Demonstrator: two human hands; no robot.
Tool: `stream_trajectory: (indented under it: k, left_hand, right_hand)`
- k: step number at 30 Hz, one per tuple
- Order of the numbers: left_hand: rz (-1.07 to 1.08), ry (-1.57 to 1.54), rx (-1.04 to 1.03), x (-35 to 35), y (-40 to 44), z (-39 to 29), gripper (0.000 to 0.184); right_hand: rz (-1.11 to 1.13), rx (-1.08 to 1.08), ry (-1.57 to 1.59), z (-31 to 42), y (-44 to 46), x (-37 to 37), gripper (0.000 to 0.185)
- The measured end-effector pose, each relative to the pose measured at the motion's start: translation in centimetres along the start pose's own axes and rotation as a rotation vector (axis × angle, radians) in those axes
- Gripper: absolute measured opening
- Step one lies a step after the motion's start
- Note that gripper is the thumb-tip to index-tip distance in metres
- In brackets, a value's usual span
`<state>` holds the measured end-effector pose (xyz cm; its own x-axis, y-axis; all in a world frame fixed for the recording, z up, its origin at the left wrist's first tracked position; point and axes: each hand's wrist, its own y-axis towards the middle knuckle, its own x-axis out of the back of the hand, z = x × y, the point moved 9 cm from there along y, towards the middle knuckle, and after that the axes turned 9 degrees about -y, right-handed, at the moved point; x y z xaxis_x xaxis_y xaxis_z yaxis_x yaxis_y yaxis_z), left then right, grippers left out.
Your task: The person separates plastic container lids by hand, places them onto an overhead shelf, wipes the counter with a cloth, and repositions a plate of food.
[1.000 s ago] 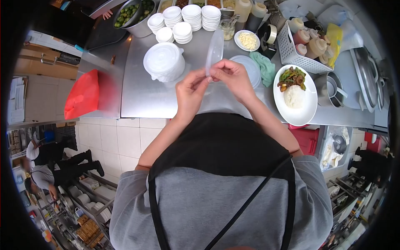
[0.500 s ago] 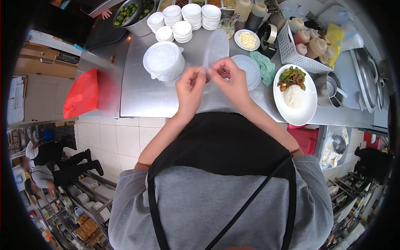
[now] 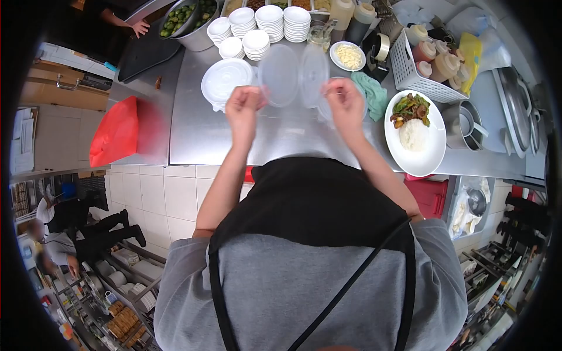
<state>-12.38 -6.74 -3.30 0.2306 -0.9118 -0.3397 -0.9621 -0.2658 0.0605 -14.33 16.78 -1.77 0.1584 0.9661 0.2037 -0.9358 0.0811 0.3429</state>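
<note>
My left hand (image 3: 242, 108) pinches the edge of a clear round plastic lid (image 3: 278, 76), held up above the steel counter. A second clear lid (image 3: 314, 76) is pinched by my right hand (image 3: 346, 108); the two lids are side by side with a narrow gap between them. Just left of my left hand stands a white tub (image 3: 227, 81) with a lid on top, partly covered by that hand. Another clear lid (image 3: 325, 111) lies on the counter, mostly behind my right hand.
A white oval plate (image 3: 413, 157) of rice and stir-fry lies right, near a green cloth (image 3: 370, 93). Stacked white dishes (image 3: 256, 42) and a dish of chopped pale food (image 3: 348, 57) stand behind. A red bag (image 3: 116, 131) lies left. A co-worker's hand (image 3: 139, 27) rests at back left.
My hands have moved apart, left and right. The lids that were together between my fingers are now separate, one in each hand. The co-worker's hand at the back has come further into view.
</note>
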Motion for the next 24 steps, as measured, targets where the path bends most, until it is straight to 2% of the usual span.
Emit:
stream_trajectory:
  k: [3, 5, 8, 11, 16, 18, 21, 23, 24]
  left_hand:
    - [-0.076, 0.008, 0.059, 2.1, 0.5, -0.3, 0.007]
    - [-0.047, -0.038, 0.099, 1.4, 0.2, 0.0, 0.003]
    - [0.045, -0.123, 0.145, -0.9, -0.3, 2.5, 0.004]
    - [0.054, -0.217, 0.211, -3.3, -1.1, 3.0, 0.005]
    - [0.063, -0.266, 0.284, -4.9, -1.3, 3.1, 0.014]
    - [0.096, -0.037, 0.250, -6.0, -0.9, 2.5, 0.017]
    - [0.092, -0.061, 0.314, -6.2, 1.0, 4.7, 0.025]
    - [0.122, -0.035, 0.308, -7.3, 1.9, 5.2, 0.026]
    - [0.147, -0.006, 0.299, -7.9, 2.2, 5.4, 0.028]
  right_hand:
    - [-0.045, -0.050, 0.047, -0.5, 1.3, 2.6, 0.007]
    - [-0.062, 0.202, -0.231, 4.2, 1.8, 2.8, 0.009]
    - [0.065, 0.504, -0.560, 6.9, -0.7, -1.6, 0.014]
    - [0.136, 0.571, -0.528, 8.0, -3.1, -4.9, 0.014]
    - [0.131, 0.580, -0.616, 8.0, -3.3, -4.8, 0.014]
    - [0.150, 0.595, -0.652, 7.5, -3.0, -4.3, 0.014]
    - [0.142, 0.618, -0.706, 6.0, -1.9, -1.5, 0.015]
    - [-0.175, 0.410, -0.831, 4.2, -0.1, 4.0, 0.024]
    - [-0.178, 0.407, -0.834, 3.4, 0.1, 5.1, 0.024]
